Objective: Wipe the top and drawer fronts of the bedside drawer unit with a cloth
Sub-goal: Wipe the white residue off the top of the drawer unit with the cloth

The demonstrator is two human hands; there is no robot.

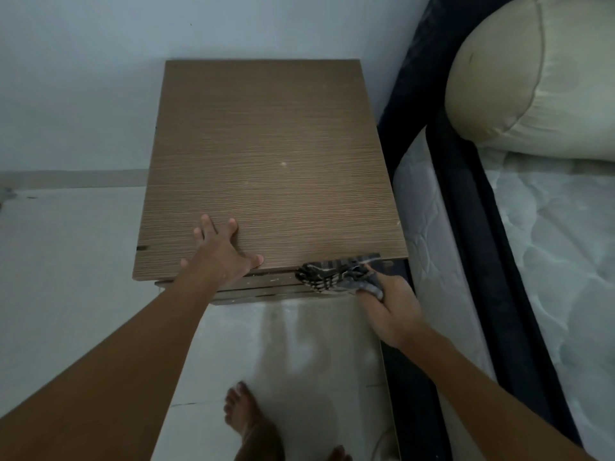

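The brown wood-grain top of the bedside drawer unit [269, 161] is bare, a flat surface standing against a pale wall [100, 78] on a light tiled floor [66, 261]. A bed [539, 244] with a quilted mattress and one cream pillow [532, 78] sits close on the side beyond the right hand's grip, its dark frame just beside the unit.

The right hand [392, 311] has its grip clamped on one dark checked cloth [332, 274], pressed against the top's front edge and the uppermost drawer front, near the front corner next to the bed. To the other side of that grip, the left hand [219, 254] lies flat on the top at the front edge, fingers spread, holding nothing.

Below the grip the drawer fronts show only as thin foreshortened bands; I cannot count them surely. Open floor lies toward the person and beyond the left hand. Two bare feet show: one foot [246, 424] fully, the other only partly.
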